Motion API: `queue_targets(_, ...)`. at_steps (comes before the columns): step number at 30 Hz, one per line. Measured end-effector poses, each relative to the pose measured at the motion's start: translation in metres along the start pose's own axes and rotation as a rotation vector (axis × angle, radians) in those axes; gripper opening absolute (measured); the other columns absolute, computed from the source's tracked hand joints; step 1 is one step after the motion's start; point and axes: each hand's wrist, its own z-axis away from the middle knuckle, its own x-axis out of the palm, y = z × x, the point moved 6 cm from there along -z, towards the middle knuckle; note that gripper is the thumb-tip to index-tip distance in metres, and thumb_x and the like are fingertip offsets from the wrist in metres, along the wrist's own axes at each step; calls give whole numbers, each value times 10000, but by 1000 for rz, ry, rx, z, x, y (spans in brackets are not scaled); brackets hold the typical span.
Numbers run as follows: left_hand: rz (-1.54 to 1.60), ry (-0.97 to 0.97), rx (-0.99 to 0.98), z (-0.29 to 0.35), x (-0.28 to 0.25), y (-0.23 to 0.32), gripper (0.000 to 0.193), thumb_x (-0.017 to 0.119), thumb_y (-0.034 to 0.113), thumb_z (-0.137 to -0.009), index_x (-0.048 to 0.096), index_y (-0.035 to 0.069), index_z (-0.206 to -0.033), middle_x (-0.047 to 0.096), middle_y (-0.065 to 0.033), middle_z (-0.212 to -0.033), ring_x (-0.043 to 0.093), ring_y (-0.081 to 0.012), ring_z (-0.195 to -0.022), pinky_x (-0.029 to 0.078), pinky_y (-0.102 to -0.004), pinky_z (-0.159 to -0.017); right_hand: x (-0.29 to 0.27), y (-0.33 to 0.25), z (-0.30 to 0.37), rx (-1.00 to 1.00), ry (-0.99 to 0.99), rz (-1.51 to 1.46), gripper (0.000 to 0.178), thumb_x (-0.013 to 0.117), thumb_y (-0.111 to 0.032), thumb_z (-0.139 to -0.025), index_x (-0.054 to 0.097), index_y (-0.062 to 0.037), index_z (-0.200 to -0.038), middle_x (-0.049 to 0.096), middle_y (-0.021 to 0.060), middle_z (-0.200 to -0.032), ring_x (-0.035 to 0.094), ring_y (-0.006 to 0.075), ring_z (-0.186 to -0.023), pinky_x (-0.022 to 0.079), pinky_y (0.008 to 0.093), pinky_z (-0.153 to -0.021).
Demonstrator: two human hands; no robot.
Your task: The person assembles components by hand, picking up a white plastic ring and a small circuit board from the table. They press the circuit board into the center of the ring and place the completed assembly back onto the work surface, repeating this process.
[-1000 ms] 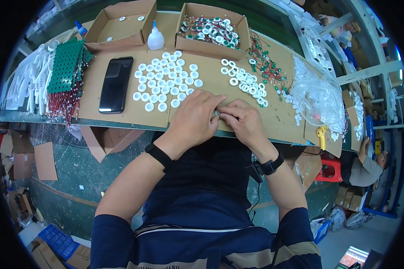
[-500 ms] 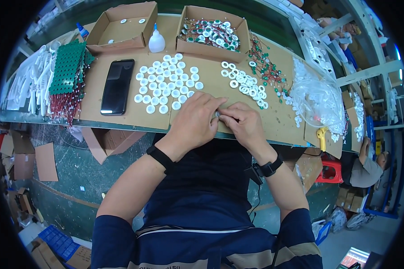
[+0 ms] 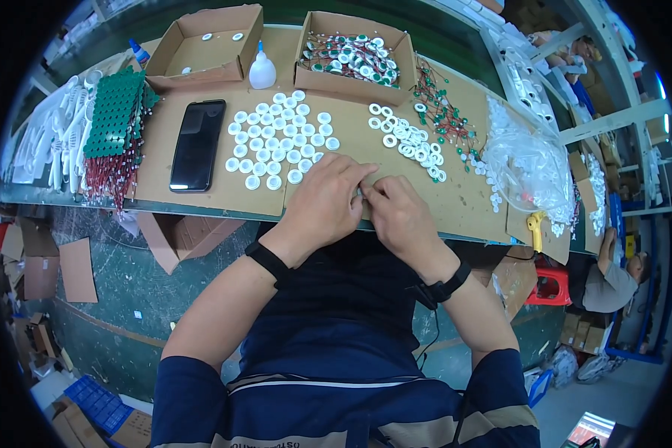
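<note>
Close together at the near edge of the cardboard-covered table, my left hand (image 3: 325,196) and my right hand (image 3: 402,216) meet at their fingertips. Both are closed in a pinch around something small, which the fingers almost wholly hide. Just beyond my left hand lie many round white caps (image 3: 278,144) with shallow hollows, spread out loosely. Farther right is a pile of white rings (image 3: 411,140). Beyond the rings, small green discs with red wires (image 3: 448,112) lie in a tangle.
A cardboard box (image 3: 355,90) at the back holds wired green-and-white discs; another box (image 3: 201,69) has a few white pieces. Between them stands a white squeeze bottle (image 3: 262,71). Leftward are a black phone (image 3: 197,145) and green disc sheets (image 3: 116,116). Clear plastic bags (image 3: 526,168) lie right.
My right hand has turned, its fingers now pointing more away from me and its knuckles higher. The left hand keeps nearly the same place and pinch.
</note>
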Motion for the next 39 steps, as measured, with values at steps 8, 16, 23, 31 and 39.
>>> queue_targets(8,18,24,65,-2,-2,5,452,853,74,-908,798,38,-1356,771,-153,-1161,701,-389,-1192,557,-497,-1087,-2,29,5,138,-11,-162,210,773,-40,-1028,842,14,-1220,781,187,-1058,758,408,-997,619,484,-874)
queue_targets(16,-193,43,130,-2,-13,5,135,833,74,-946,853,46,-1077,779,-107,-1143,705,-342,-1147,564,-475,-1015,-82,99,43,279,253,318,175,771,-89,-1051,842,8,-1179,815,207,-1157,764,418,-1103,619,517,-999)
queue_targets(23,-367,67,81,-10,-32,-13,108,817,70,-962,849,52,-1063,779,-109,-1141,703,-343,-1170,567,-477,-1035,-111,159,68,330,289,630,204,744,-53,-1041,853,-17,-1209,813,182,-1277,737,417,-1204,603,509,-1066)
queue_targets(31,-274,54,91,-36,-14,4,274,814,73,-963,810,47,-1236,761,-150,-1292,697,-383,-1255,560,-507,-1118,-99,150,72,363,169,552,193,764,-51,-1026,856,-37,-1195,835,150,-1215,759,387,-1157,626,492,-1010)
queue_targets(39,-200,54,107,-69,48,8,254,647,93,-1049,784,-8,-1236,744,-180,-1292,703,-401,-1272,585,-524,-1089,-87,115,94,163,244,329,168,841,6,-959,865,-40,-1119,835,133,-1149,772,385,-1091,632,497,-960)
